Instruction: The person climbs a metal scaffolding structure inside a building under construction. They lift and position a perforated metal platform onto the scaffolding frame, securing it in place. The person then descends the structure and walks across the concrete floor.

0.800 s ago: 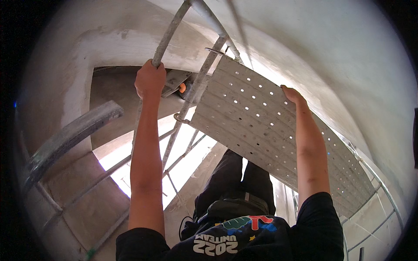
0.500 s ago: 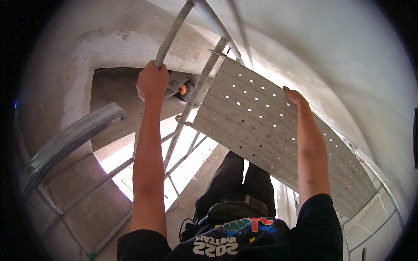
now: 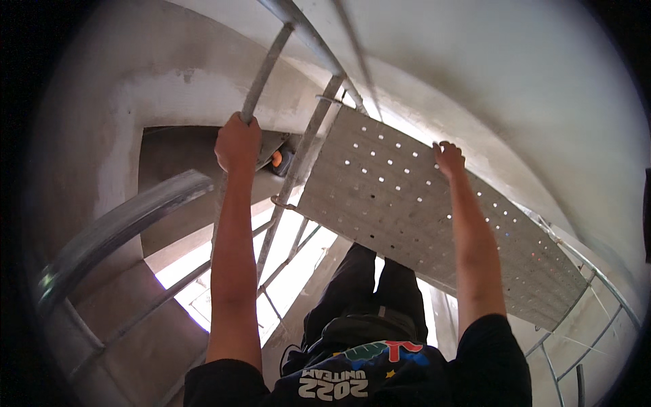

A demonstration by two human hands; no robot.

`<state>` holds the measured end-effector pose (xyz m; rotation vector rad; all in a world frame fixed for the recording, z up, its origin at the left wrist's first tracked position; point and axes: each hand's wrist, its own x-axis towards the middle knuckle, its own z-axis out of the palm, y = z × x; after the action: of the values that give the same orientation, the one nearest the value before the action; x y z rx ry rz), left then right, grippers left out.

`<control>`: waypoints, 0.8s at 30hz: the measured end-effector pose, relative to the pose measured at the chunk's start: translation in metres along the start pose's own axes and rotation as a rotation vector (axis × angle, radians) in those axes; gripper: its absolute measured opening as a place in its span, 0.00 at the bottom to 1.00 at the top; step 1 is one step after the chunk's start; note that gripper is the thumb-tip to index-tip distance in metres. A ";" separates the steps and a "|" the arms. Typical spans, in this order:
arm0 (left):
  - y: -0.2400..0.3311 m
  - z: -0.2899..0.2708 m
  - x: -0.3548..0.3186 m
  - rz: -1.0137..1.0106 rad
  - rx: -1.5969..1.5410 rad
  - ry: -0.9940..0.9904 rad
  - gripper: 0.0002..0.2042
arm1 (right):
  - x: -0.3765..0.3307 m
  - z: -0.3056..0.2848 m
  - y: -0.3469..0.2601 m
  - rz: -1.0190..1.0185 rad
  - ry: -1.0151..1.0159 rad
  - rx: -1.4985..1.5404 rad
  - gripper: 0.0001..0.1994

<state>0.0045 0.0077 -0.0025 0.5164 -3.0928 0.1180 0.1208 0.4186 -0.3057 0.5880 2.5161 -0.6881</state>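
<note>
Shifted since the earlier frame, the right grip (image 3: 450, 161) is being seen loosely curled at the far edge of one perforated plank (image 3: 417, 217); whether it is being held cannot be told. One tube (image 3: 268, 71) is being clasped by the left grip (image 3: 238, 144), left of the plank, at whose left end two hooks (image 3: 283, 204) are being seen.

From my remote seat I see a smooth, pale grey plaster wall (image 3: 556, 95) curving across the upper right, crossed by a thin dark line (image 3: 357, 57), shadow or seam, I can't tell which. On the left, I have a rough beige plastered wall (image 3: 81, 142) with a whiter patch, framing a dark, straight-edged recess (image 3: 180, 152). Below it, strong white light (image 3: 312, 258) glares beside a dusty beige concrete strip (image 3: 295, 325).
</note>
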 end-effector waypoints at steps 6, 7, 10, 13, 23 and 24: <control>-0.034 0.033 0.014 0.102 -0.077 -0.053 0.14 | -0.121 0.010 -0.020 -0.324 0.082 0.087 0.24; -0.047 0.042 0.014 0.146 -0.063 0.002 0.17 | -0.134 0.027 -0.015 -0.456 -0.030 -0.044 0.23; -0.057 0.058 -0.020 0.320 -0.027 0.304 0.26 | -0.167 0.031 -0.016 -0.793 -0.186 -0.039 0.22; -0.061 -0.018 -0.088 0.233 -0.328 0.166 0.33 | -0.188 0.028 -0.047 -0.572 -0.426 0.193 0.19; -0.348 -0.187 -0.320 -0.405 -0.279 0.858 0.30 | -0.315 -0.087 -0.276 -1.161 -0.597 0.300 0.11; -0.381 -0.223 -0.336 -0.460 -0.229 0.840 0.28 | -0.330 -0.100 -0.304 -1.261 -0.573 0.328 0.11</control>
<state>0.4437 -0.2263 0.2423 0.8688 -2.0890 -0.0233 0.1997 0.1455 0.0555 -1.0914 1.9669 -1.4177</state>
